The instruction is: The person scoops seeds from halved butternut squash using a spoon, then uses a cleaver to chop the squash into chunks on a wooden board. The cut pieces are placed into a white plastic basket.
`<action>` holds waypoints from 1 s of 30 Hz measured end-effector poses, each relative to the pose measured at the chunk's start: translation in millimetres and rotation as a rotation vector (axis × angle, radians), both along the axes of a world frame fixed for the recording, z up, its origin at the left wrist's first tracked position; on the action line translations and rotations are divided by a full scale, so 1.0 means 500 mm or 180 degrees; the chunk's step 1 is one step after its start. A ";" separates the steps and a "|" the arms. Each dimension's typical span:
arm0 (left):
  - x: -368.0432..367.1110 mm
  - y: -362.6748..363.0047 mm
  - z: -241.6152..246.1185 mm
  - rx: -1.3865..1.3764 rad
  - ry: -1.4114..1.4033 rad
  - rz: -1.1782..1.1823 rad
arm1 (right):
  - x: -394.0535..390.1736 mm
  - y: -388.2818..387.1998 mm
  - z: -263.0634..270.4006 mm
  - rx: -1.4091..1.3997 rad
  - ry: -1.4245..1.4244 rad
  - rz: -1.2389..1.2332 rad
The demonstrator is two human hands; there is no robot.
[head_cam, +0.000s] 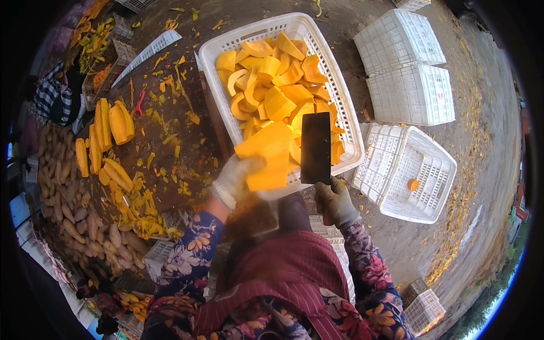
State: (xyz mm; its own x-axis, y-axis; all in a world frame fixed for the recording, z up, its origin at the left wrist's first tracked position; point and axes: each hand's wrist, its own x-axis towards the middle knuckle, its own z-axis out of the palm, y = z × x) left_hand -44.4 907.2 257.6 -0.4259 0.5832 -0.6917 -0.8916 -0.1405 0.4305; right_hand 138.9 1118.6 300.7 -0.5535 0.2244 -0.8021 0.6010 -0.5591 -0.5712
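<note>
My left hand (238,175), in a whitish knit glove, grips a large piece of peeled pumpkin (272,159) over the near edge of a white plastic crate (212,46). Cut orange pumpkin chunks (276,102) fill much of that crate. My right hand (336,204), in a soiled glove, is closed on the handle of a cleaver (315,148). Its dark, broad blade points away from me, just right of the held piece and over the crate's near right part. Blade and piece look apart.
Left of the crate, a brown table (165,131) carries peeled pumpkin lengths (121,123), a red peeler (139,104) and peel scraps (140,212). Unpeeled squashes (68,204) are heaped beyond it. White crates (406,95) stand on the right; a tipped crate (425,174) holds an orange piece.
</note>
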 end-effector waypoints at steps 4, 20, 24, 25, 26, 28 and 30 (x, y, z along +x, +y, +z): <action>-0.042 0.009 0.021 -0.0192 0.0063 -0.0444 | -0.027 -0.002 0.099 0.1564 0.1137 0.0130; 0.090 0.069 0.079 -0.0926 0.2420 -0.0559 | -0.009 -0.081 -0.020 0.0254 0.0492 -0.0534; 0.101 0.025 0.121 -0.0759 0.3189 -0.1368 | -0.026 -0.074 -0.019 0.0402 0.0253 -0.0600; 0.100 0.015 0.131 -0.0860 0.3359 -0.1491 | -0.028 -0.065 -0.016 0.0423 0.0558 -0.0470; 0.102 0.012 0.140 -0.0954 0.3637 -0.1472 | -0.034 -0.057 -0.016 0.0483 0.0630 -0.0403; 0.103 0.014 0.148 -0.1223 0.3325 -0.1411 | -0.041 -0.043 -0.013 0.0609 0.0626 -0.0162; 0.107 0.027 0.147 -0.1477 0.3191 -0.1154 | -0.051 -0.037 -0.013 0.1058 0.0653 0.0020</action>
